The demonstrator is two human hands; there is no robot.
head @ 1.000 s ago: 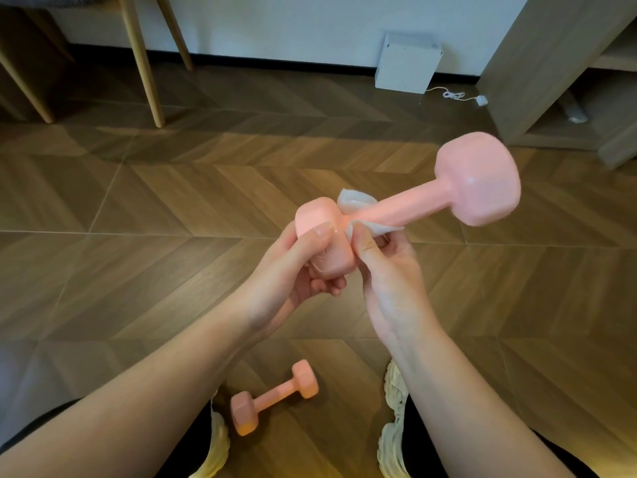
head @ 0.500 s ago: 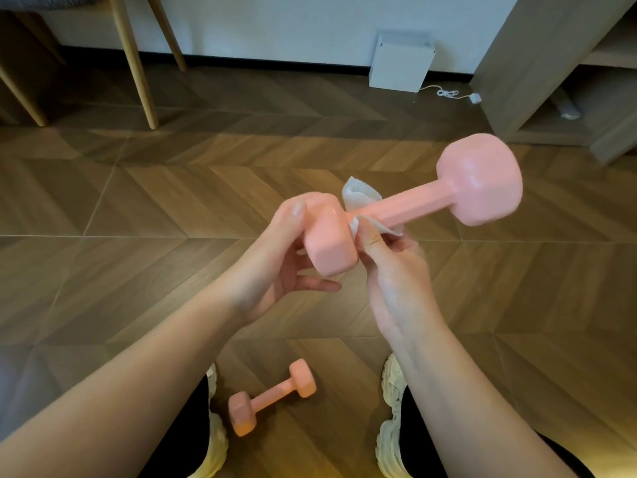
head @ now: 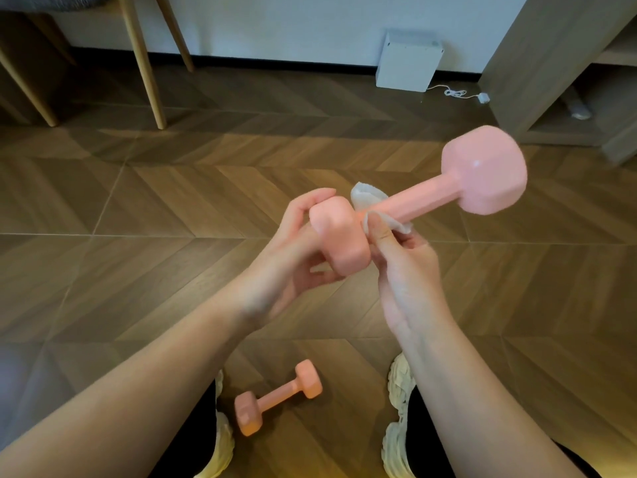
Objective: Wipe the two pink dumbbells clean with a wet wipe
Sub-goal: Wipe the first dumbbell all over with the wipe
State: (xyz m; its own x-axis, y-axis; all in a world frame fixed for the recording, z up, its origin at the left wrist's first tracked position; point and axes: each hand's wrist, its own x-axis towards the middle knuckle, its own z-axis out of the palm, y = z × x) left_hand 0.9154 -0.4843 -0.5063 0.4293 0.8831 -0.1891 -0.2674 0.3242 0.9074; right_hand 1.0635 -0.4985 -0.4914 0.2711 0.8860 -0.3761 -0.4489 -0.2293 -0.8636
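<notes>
Chevron-patterned wooden floor (head: 144, 257) fills the view and runs back to a white wall (head: 293, 25) with a dark skirting. Pale wooden chair legs (head: 143, 60) stand at the floor's far left. A white box (head: 408, 62) sits against the wall, with a thin white cable (head: 455, 93) trailing beside it. A wooden shelf unit (head: 537, 63) stands at the far right.

Above the floor, the held dumbbell (head: 417, 201) is matte pink, with blocky rounded heads and a faceted handle, and it tilts up to the right. The left hand (head: 286, 257) curls its fingers round the nearer head, the index finger lying over the top. A white wet wipe (head: 367, 198) is wrapped round the handle right beside that head. The right hand (head: 403, 267) pinches the wipe against the handle, thumb on top.

The second dumbbell (head: 277, 396), the same pink, lies on the floor between two cream shoes (head: 396, 408), touched by neither hand.
</notes>
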